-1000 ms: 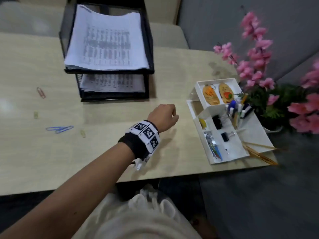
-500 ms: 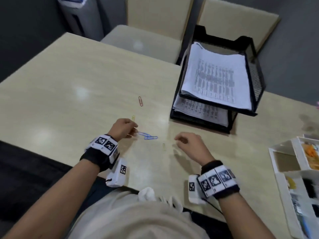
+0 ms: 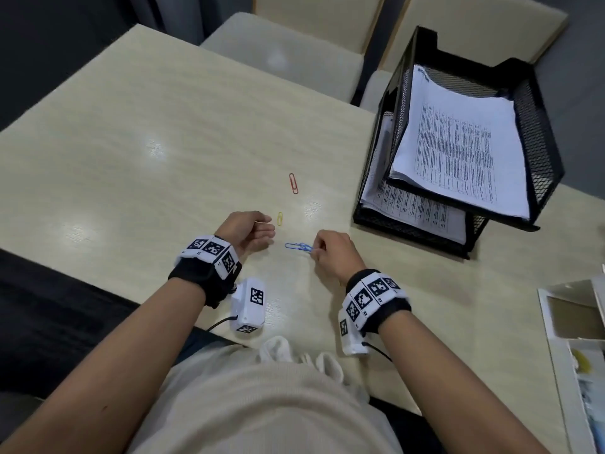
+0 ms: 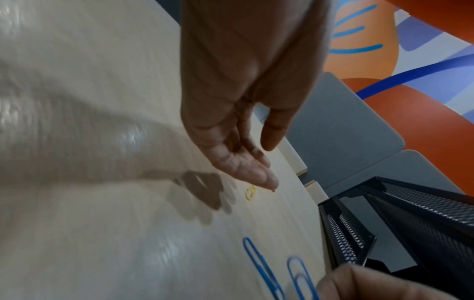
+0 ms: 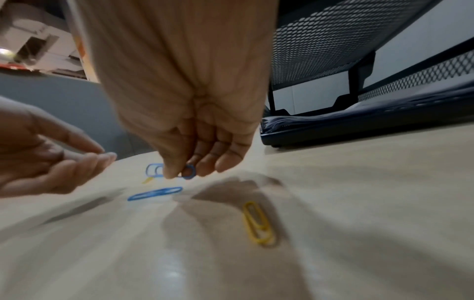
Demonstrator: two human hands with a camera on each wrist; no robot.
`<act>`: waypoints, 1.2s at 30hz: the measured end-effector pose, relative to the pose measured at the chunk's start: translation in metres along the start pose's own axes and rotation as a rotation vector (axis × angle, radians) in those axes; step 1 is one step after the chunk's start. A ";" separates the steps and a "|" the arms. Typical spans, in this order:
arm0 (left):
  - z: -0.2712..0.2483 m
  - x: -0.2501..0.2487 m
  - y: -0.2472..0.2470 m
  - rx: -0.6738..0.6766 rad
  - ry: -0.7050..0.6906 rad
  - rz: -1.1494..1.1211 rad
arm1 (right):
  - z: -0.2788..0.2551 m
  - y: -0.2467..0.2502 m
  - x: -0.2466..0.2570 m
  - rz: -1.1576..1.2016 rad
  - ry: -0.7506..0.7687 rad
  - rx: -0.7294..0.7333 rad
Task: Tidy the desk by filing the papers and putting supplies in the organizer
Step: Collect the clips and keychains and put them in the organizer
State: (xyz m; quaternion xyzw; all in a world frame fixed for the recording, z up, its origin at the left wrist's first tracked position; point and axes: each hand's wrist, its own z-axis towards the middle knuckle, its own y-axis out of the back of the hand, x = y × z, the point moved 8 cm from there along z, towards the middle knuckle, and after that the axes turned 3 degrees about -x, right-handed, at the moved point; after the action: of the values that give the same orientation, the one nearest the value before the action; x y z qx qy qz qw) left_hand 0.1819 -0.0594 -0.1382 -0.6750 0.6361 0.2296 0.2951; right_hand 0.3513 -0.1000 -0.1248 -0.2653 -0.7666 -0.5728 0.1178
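Two blue paper clips point(image 3: 297, 247) lie near the desk's front edge. My right hand point(image 3: 316, 251) pinches the end of one blue clip point(image 5: 189, 172) between thumb and fingers, while the other blue clip point(image 5: 155, 193) lies flat just in front. My left hand point(image 3: 270, 226) hovers to the left of them, fingers relaxed and holding nothing, beside a small yellow clip point(image 3: 280, 218). A red clip point(image 3: 293, 183) lies farther back. Another yellow clip point(image 5: 259, 222) sits under my right wrist. The white organizer point(image 3: 556, 309) is at the far right edge.
A black mesh two-tier paper tray point(image 3: 537, 126) with printed sheets point(image 3: 458, 152) on both levels stands at the back right of the desk point(image 3: 163, 126). Two chairs point(image 3: 294, 54) stand behind the desk. Wrist camera units hang below both wrists.
The view swung left from the organizer to the clips. My left hand let go of the blue clips and drew back left; my right hand moved in and pinched one.
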 end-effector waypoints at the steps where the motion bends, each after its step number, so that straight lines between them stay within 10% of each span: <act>1: 0.001 0.001 -0.003 0.011 0.013 -0.013 | 0.001 0.003 0.002 0.054 -0.011 -0.029; 11: 0.007 0.006 -0.010 0.036 0.043 -0.179 | 0.000 -0.013 0.022 -0.190 0.098 0.009; 22: -0.008 0.026 -0.085 0.299 0.212 -0.451 | -0.012 0.072 0.025 0.455 0.017 -0.273; 28: -0.001 0.028 -0.081 0.301 0.228 -0.338 | -0.036 0.037 -0.044 0.083 -0.250 -0.099; 36: 0.012 0.018 -0.030 0.196 0.183 -0.380 | -0.051 -0.002 -0.024 -0.177 -0.233 0.012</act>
State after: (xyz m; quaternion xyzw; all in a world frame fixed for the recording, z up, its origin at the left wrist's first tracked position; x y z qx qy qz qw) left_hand 0.2137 -0.0636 -0.1555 -0.7687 0.5411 0.0448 0.3382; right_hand 0.3640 -0.1549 -0.1222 -0.2607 -0.7988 -0.5418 -0.0215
